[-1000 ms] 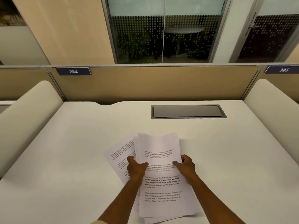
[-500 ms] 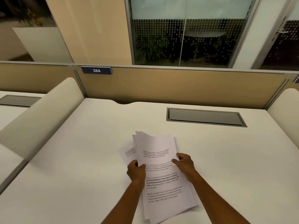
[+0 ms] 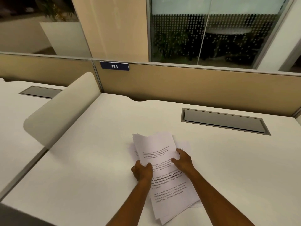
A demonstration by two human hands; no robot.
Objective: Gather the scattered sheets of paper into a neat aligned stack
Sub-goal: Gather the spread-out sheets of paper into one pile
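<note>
A loose pile of printed white paper sheets point(image 3: 162, 162) lies on the white desk point(image 3: 91, 160), slightly fanned, with corners of lower sheets sticking out at the left, the right and the near end. My left hand point(image 3: 142, 172) grips the pile's left edge, thumb on top. My right hand point(image 3: 183, 161) rests on the pile's right side, fingers spread and pressing on the top sheet. The far end of the top sheets curls up a little.
A grey cable hatch point(image 3: 224, 121) is set into the desk at the back right. A tan partition point(image 3: 187, 85) with a plate reading 384 point(image 3: 114, 66) closes the back. A rounded cream divider point(image 3: 65, 110) stands on the left, with a neighbouring desk beyond.
The sheet that stuck out on the left has been drawn almost under the pile, and the pile now tilts to the right. My view has swung left; both hands stay on the pile's edges.
</note>
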